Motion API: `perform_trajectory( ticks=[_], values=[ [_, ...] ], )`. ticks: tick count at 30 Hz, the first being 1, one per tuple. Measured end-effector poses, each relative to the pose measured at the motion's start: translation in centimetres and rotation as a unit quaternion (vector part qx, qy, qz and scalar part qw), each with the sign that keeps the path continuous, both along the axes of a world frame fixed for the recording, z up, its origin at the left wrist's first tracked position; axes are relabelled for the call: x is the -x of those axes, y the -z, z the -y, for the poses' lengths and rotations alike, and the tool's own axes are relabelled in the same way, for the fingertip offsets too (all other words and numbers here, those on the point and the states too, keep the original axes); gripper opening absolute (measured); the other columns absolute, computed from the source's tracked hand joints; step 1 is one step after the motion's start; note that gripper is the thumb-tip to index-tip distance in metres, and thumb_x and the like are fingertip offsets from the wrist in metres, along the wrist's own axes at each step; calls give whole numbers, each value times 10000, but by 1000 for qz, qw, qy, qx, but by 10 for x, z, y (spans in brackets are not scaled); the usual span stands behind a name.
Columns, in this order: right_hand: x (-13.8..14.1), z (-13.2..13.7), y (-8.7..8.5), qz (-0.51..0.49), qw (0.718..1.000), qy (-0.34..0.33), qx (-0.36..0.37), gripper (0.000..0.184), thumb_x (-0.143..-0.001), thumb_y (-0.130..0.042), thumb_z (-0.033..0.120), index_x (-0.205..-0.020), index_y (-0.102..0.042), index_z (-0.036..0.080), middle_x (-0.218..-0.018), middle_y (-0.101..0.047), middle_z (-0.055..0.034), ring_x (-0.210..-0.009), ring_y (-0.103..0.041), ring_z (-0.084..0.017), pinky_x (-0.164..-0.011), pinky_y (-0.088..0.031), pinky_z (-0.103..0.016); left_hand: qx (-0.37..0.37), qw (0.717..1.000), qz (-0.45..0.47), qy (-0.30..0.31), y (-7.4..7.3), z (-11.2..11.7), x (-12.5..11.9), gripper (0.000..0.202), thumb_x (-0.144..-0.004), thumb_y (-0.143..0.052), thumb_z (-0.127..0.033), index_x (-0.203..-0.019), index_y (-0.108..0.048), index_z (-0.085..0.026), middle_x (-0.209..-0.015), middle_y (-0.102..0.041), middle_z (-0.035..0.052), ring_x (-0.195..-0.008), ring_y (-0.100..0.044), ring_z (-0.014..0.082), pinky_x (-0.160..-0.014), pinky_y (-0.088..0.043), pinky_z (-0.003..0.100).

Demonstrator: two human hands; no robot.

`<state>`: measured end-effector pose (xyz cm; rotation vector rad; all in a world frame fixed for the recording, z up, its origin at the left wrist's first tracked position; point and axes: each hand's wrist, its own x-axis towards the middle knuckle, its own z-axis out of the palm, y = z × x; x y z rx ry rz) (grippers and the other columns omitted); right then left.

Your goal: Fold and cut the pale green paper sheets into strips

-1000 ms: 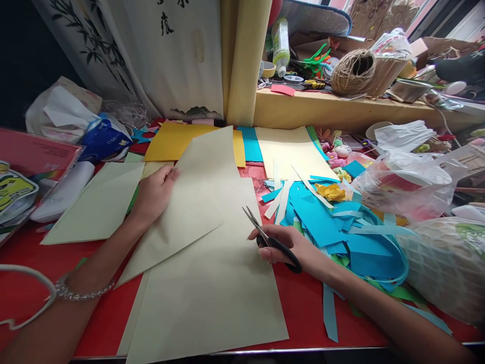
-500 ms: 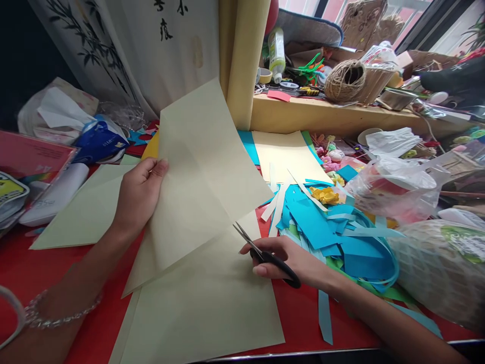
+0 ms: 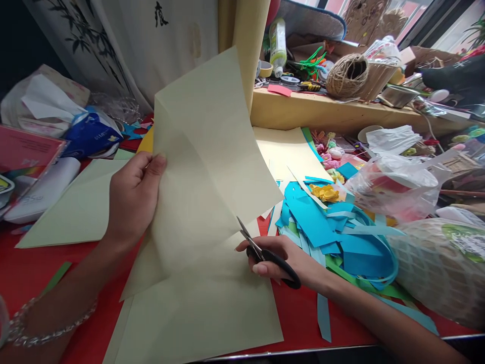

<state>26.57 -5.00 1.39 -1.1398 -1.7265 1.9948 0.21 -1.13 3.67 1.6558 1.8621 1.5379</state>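
Note:
My left hand [image 3: 136,194] pinches the left edge of a pale cream sheet of paper [image 3: 204,151], which stands tilted up off the table. A faint crease runs slantwise across this sheet. In my right hand [image 3: 273,255] is a pair of scissors [image 3: 271,258] with black handles. Its thin blades point up and left, nearly together, close to the lower right edge of the raised sheet; whether they touch it I cannot tell. Beneath lies another pale sheet [image 3: 204,313] flat on the red tabletop [image 3: 299,323].
Blue paper scraps [image 3: 314,217] and strips lie in a heap to the right, beside a plastic bag [image 3: 397,187] and a netted bundle [image 3: 439,268]. More pale paper [image 3: 79,207] and a blue tissue pack [image 3: 93,134] are at left. A cluttered ledge [image 3: 303,108] runs behind.
My left hand has shifted slightly left, and the raised sheet now stands higher, its top and right corners moved up and right. The scissors stay almost in place. The view has shifted a little.

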Motion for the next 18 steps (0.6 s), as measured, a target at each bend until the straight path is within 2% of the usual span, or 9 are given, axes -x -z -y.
perform_trajectory(
  ticks=[18],
  values=[
    [1,0,7,-14,1000,7,3,468,-727,-683,478,-1090,-613,189,-769,-490,9,-604,-414,-80,-561,-361,-206,-19,1000,7,-10,2,0,-1,297,-842,-535,-395,-635,-490,-186,-550,-358,-56,-532,-311,81,-475,-261,241]
  ],
)
